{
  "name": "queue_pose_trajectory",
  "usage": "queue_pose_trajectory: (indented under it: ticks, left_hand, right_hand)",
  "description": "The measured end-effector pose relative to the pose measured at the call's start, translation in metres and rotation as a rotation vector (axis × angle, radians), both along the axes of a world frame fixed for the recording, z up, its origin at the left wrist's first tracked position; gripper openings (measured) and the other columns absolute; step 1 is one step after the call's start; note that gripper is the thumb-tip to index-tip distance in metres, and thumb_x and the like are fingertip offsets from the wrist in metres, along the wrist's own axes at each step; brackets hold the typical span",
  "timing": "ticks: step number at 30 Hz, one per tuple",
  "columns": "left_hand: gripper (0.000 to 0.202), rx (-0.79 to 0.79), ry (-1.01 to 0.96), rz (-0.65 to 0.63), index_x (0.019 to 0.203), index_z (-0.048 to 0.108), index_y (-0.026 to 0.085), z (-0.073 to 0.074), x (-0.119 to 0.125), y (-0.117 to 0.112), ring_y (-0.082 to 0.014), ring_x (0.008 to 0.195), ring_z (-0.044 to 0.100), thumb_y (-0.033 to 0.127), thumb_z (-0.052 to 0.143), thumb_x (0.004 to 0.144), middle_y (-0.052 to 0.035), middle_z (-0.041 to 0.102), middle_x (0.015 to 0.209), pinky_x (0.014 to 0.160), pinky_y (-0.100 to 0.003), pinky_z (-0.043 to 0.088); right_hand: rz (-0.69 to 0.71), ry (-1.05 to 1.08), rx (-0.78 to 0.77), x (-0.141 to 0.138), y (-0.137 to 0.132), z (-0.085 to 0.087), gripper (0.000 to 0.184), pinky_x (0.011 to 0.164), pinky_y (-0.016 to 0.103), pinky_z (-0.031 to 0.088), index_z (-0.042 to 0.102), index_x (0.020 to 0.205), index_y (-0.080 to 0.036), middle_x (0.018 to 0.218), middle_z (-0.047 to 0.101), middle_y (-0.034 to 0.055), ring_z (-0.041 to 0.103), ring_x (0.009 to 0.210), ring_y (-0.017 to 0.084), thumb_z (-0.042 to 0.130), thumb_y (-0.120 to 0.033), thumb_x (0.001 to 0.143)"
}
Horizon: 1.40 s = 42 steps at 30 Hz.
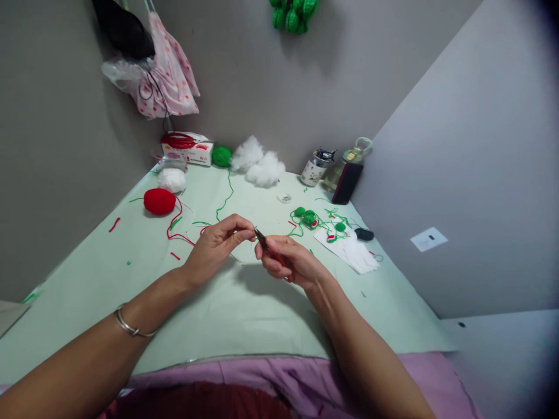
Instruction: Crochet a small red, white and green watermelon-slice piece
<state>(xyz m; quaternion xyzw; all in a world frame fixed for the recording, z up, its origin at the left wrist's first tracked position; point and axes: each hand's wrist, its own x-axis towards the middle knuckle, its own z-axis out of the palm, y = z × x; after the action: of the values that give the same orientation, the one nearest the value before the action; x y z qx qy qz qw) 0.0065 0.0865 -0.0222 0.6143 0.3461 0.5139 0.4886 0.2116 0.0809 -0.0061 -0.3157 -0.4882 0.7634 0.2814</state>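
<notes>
My right hand is closed around small scissors with dark blades and orange-red handles, mostly covered by the fingers. Their tips point up and left, close to my left fingertips. My left hand pinches the end of a thin white yarn between thumb and forefinger; a strand of it hangs in a loop below. Both hands are raised a little above the table. To the left lie a red yarn ball and a white yarn ball, with loose strands running toward my left hand.
Small green crocheted pieces and a white tissue lie at right. Behind stand a tissue box, green yarn, white stuffing, a pen holder, a bottle and a leaning phone. Yarn scraps dot the table.
</notes>
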Motion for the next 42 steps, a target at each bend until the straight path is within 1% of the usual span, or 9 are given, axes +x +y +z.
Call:
queue_pose_trajectory:
  ticks: [11, 15, 21, 25, 28, 31, 36, 42]
  left_hand:
    - [0.016, 0.037, 0.057, -0.019, 0.085, 0.074, 0.025, 0.002, -0.004, 0.001, -0.0206, 0.085, 0.064, 0.036, 0.07, 0.095, -0.0016, 0.07, 0.085, 0.083, -0.032, 0.046]
    - [0.016, 0.075, 0.075, -0.039, 0.081, 0.074, 0.025, 0.004, -0.006, 0.002, -0.0196, 0.082, 0.062, 0.033, 0.069, 0.094, -0.0016, 0.068, 0.084, 0.082, -0.031, 0.046]
    - [0.016, 0.116, 0.097, -0.061, 0.081, 0.074, 0.025, 0.006, -0.007, 0.003, -0.0186, 0.081, 0.06, 0.03, 0.068, 0.095, -0.0017, 0.066, 0.084, 0.08, -0.031, 0.046]
    - [0.017, 0.139, 0.117, -0.074, 0.082, 0.073, 0.025, 0.005, -0.008, 0.004, -0.02, 0.085, 0.061, 0.031, 0.066, 0.097, -0.0025, 0.066, 0.087, 0.083, -0.032, 0.047]
    - [0.018, 0.154, 0.137, -0.081, 0.084, 0.072, 0.024, 0.004, -0.009, 0.004, -0.0207, 0.087, 0.062, 0.032, 0.065, 0.098, -0.0029, 0.067, 0.088, 0.084, -0.033, 0.047]
    - [0.019, 0.168, 0.161, -0.082, 0.083, 0.071, 0.024, 0.004, -0.01, 0.005, -0.0189, 0.084, 0.061, 0.032, 0.063, 0.099, -0.0019, 0.067, 0.087, 0.082, -0.032, 0.046]
    - [0.021, 0.181, 0.221, -0.098, 0.083, 0.071, 0.022, 0.005, -0.012, 0.006, -0.0174, 0.081, 0.06, 0.031, 0.061, 0.1, -0.001, 0.066, 0.086, 0.079, -0.031, 0.045]
    - [0.023, 0.173, 0.269, -0.114, 0.086, 0.069, 0.021, 0.001, -0.014, 0.007, -0.0166, 0.082, 0.059, 0.035, 0.059, 0.102, -0.0002, 0.065, 0.088, 0.08, -0.03, 0.045]
  right_hand:
    - [0.002, -0.027, -0.002, 0.0, 0.0, -0.001, 0.045, 0.037, 0.021, 0.01, 0.065, 0.084, -0.016, 0.051, 0.043, -0.011, 0.019, 0.036, 0.002, 0.073, -0.061, 0.084]
    - [-0.002, -0.04, 0.014, 0.002, 0.001, -0.001, 0.043, 0.038, 0.021, 0.011, 0.066, 0.085, -0.016, 0.052, 0.043, -0.0104, 0.02, 0.038, 0.002, 0.072, -0.059, 0.087]
    - [-0.001, -0.056, 0.021, 0.003, 0.001, -0.002, 0.043, 0.039, 0.021, 0.01, 0.067, 0.085, -0.015, 0.053, 0.042, -0.01, 0.018, 0.04, 0.003, 0.071, -0.058, 0.088]
    - [-0.028, -0.094, 0.042, 0.003, 0.001, -0.003, 0.042, 0.041, 0.021, 0.011, 0.067, 0.084, -0.015, 0.053, 0.042, -0.0092, 0.021, 0.041, 0.003, 0.071, -0.057, 0.088]
    - [-0.046, -0.102, 0.053, 0.004, 0.001, -0.002, 0.039, 0.042, 0.021, 0.011, 0.068, 0.084, -0.015, 0.054, 0.04, -0.0092, 0.022, 0.044, 0.004, 0.074, -0.053, 0.087]
    - [-0.078, -0.127, 0.089, 0.004, 0.0, 0.001, 0.036, 0.043, 0.022, 0.011, 0.069, 0.083, -0.015, 0.053, 0.04, -0.0094, 0.022, 0.045, 0.004, 0.076, -0.05, 0.086]
    - [-0.162, -0.211, 0.199, 0.003, -0.003, 0.004, 0.032, 0.045, 0.024, 0.014, 0.069, 0.08, -0.016, 0.05, 0.039, -0.0102, 0.024, 0.045, 0.005, 0.076, -0.047, 0.084]
    - [-0.197, -0.309, 0.303, 0.004, -0.005, 0.003, 0.035, 0.05, 0.026, 0.017, 0.068, 0.081, -0.017, 0.057, 0.039, -0.009, 0.027, 0.051, 0.006, 0.077, -0.051, 0.085]
